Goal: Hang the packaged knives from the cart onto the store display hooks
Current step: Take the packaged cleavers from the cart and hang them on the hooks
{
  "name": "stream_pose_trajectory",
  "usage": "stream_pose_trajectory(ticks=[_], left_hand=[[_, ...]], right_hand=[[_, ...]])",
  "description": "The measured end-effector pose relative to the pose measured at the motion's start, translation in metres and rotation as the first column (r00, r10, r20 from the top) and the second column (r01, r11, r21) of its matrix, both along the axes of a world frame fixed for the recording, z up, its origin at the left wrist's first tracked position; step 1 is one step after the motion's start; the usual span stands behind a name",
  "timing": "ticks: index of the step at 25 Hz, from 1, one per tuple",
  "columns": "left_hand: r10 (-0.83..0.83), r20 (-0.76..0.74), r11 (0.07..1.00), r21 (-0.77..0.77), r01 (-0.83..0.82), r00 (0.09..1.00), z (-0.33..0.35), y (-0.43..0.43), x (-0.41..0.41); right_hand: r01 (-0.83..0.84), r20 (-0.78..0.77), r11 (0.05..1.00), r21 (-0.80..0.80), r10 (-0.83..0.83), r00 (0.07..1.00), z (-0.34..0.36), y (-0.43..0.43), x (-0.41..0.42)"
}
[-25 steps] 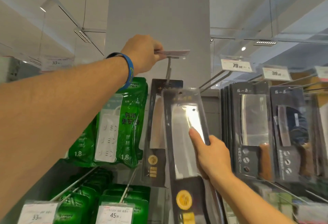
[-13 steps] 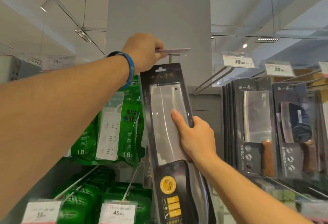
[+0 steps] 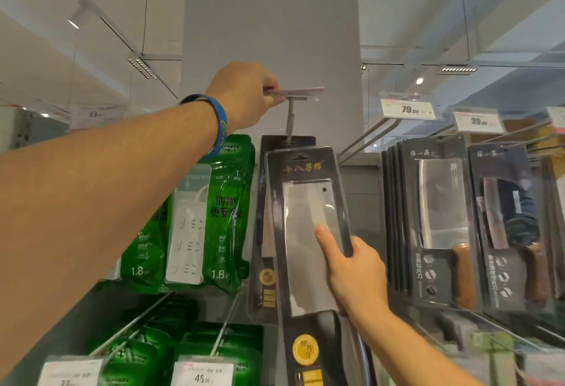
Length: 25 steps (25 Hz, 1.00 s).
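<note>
My right hand [image 3: 356, 275] grips a packaged cleaver [image 3: 308, 232] in a black card with a clear blister, holding it upright by its right edge, index finger on the front. Its hang hole sits just below the tip of a display hook [image 3: 290, 119]. Another packaged knife [image 3: 266, 232] hangs on that hook behind it, mostly hidden. My left hand [image 3: 244, 95], with a blue wristband, pinches the hook's price tag holder [image 3: 296, 92] and holds it flipped up flat.
Green packaged power strips [image 3: 208, 217] hang to the left, more below with price tags. To the right, rows of packaged cleavers [image 3: 437, 220] hang on hooks under price tags [image 3: 408, 109]. A grey pillar [image 3: 272, 34] stands behind.
My right hand has lowered the packaged cleaver and shifted it right since half a second ago, so its top now sits below the hook tip. My left hand still holds the tag holder up.
</note>
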<state>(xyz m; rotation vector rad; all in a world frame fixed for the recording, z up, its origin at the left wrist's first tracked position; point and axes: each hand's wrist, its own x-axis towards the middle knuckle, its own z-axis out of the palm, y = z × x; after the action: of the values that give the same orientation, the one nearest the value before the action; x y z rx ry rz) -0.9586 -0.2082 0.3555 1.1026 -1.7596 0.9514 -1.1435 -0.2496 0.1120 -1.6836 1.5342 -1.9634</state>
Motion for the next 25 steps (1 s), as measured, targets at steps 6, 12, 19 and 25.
stream_pose_trajectory(ticks=[6,12,19,25], left_hand=[[-0.057,-0.007,0.998,-0.007,0.057,0.998,0.0,-0.005,0.006],[-0.023,0.016,1.0,-0.013,0.023,1.0,-0.001,-0.004,0.004],[-0.049,0.02,0.999,0.007,0.049,0.999,0.001,-0.002,0.006],[-0.032,0.009,0.999,-0.003,0.032,0.999,-0.001,-0.002,0.005]], right_hand=[[-0.069,0.02,0.978,-0.197,0.074,0.997,0.046,0.001,0.004],[-0.08,0.04,0.986,-0.15,0.087,0.995,0.033,-0.005,0.001],[-0.124,-0.036,0.99,-0.075,0.121,0.992,0.045,0.0,0.012],[-0.075,-0.02,0.997,0.004,0.075,0.997,0.043,-0.015,-0.004]])
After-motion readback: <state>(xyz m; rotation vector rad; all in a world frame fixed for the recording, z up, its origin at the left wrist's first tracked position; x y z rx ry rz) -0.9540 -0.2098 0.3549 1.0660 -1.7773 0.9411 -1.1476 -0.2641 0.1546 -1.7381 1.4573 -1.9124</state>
